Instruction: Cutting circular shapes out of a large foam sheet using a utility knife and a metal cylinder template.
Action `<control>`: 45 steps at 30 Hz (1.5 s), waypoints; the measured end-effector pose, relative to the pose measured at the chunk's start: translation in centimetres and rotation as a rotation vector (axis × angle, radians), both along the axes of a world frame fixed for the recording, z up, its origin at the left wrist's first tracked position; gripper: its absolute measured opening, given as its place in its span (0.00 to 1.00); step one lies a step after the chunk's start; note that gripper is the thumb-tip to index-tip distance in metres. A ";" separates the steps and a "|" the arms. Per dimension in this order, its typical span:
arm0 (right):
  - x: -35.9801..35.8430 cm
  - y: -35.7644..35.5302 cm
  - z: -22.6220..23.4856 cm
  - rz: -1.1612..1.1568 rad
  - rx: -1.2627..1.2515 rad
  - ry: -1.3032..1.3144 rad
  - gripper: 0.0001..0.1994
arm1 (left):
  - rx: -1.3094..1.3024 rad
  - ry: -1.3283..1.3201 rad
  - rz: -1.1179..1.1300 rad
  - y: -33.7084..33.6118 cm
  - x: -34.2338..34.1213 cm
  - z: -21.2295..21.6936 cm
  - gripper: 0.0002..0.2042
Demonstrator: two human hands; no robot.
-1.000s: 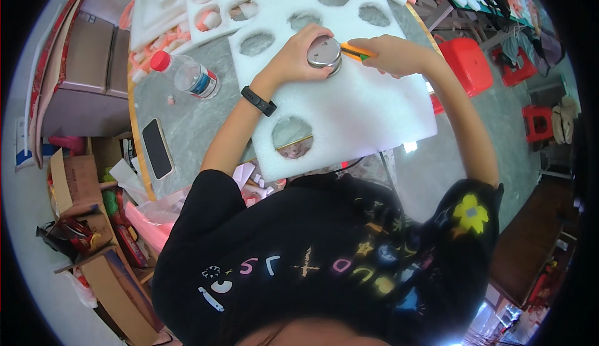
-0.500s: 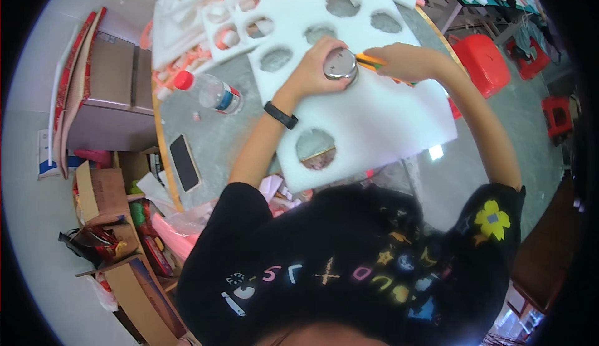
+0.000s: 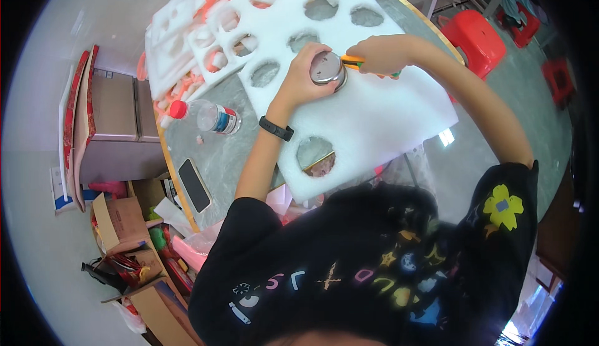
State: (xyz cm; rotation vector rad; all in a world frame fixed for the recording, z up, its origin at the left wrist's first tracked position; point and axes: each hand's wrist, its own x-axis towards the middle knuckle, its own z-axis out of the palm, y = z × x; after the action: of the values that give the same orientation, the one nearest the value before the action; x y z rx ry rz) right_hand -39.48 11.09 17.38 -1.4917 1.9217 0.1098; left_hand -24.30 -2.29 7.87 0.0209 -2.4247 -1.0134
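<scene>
A white foam sheet (image 3: 387, 121) with several round holes lies on the table. On it stands a round, silver-coloured metal tin (image 3: 327, 70). My left hand (image 3: 301, 84) is wrapped round the tin's left side, with a black band on that wrist. My right hand (image 3: 384, 56) is closed on a slim orange-and-green tool (image 3: 353, 60), whose near end meets the tin's right edge. Whether a blade shows at its tip I cannot make out. One cut-out hole (image 3: 316, 156) lies nearer my body, with the table edge visible through it.
On the grey table (image 3: 243, 152) to the left are a clear bottle with a red cap (image 3: 209, 117) and a phone (image 3: 195, 185). Foam scraps (image 3: 181, 46) lie far left. Cardboard boxes (image 3: 121, 221) stand below left, a red stool (image 3: 477, 43) at far right.
The whole view has shifted slightly. My right hand and the tool have moved a little closer to the tin. My left hand keeps its hold on the tin.
</scene>
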 end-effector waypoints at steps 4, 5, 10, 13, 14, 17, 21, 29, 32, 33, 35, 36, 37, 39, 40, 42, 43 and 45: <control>0.4 0.6 1.3 -0.032 0.019 0.000 0.17 | 0.010 -0.006 -0.003 0.1 0.1 0.0 0.26; 0.2 0.5 1.0 -0.032 0.020 0.000 0.17 | 0.011 -0.006 -0.003 0.1 -0.1 0.0 0.26; 0.3 -0.5 -0.3 -0.053 0.029 -0.042 0.10 | -0.030 0.002 -0.005 -0.2 -0.1 -0.2 0.26; 0.2 0.2 0.5 -0.040 0.050 -0.040 0.08 | -0.019 0.003 0.006 0.0 0.0 -0.3 0.26; -0.1 0.2 0.6 -0.040 0.047 -0.037 0.08 | -0.022 0.006 0.005 -0.1 -0.3 -0.2 0.26; 0.0 0.9 -0.2 -0.098 0.024 -0.140 0.09 | -0.039 -0.008 -0.012 0.2 0.0 -0.3 0.26; 0.0 0.5 0.4 -0.117 -0.022 -0.131 0.09 | -0.028 0.000 -0.004 -0.3 0.0 -0.7 0.26; 0.4 1.1 0.4 -0.085 -0.014 -0.126 0.08 | -0.073 0.042 0.010 -0.1 -0.5 -0.5 0.26; 0.2 1.3 0.6 -0.141 -0.013 -0.168 0.08 | -0.022 -0.009 -0.001 -0.1 -0.2 -0.5 0.26; 0.1 1.5 0.6 -0.143 -0.014 -0.204 0.08 | 0.013 0.000 -0.011 -0.1 0.0 -0.6 0.26; -0.3 1.8 0.3 -0.145 -0.015 -0.240 0.08 | 0.049 0.011 -0.019 0.0 -0.2 -0.7 0.26; -0.4 1.6 0.1 -0.156 -0.011 -0.256 0.08 | 0.003 -0.006 -0.005 0.1 -0.4 -0.4 0.26; -0.4 1.5 -0.2 -0.167 -0.008 -0.272 0.08 | -0.043 -0.022 0.009 0.2 -0.4 -0.2 0.26; 0.2 1.3 -0.7 -0.187 -0.005 -0.251 0.09 | -0.047 -0.032 0.010 0.2 -0.2 -0.1 0.26; 0.5 1.3 -0.7 -0.210 -0.002 -0.228 0.10 | -0.050 -0.040 0.009 0.3 -0.1 -0.1 0.26; 0.6 1.7 -0.3 -0.215 -0.008 -0.249 0.09 | -0.041 -0.028 0.003 0.1 0.0 -0.2 0.26; 0.5 1.9 0.1 -0.221 -0.013 -0.270 0.08 | -0.032 -0.017 -0.002 0.0 -0.1 -0.2 0.26; 0.3 2.7 0.3 -0.245 -0.016 -0.313 0.08 | -0.032 0.026 0.003 0.0 -0.1 -0.4 0.25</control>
State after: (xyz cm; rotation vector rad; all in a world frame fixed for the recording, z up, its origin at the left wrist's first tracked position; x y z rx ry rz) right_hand -39.18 13.79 17.70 -1.1913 1.8319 -0.2366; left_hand -24.39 -2.28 7.46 0.0010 -2.4166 -0.9673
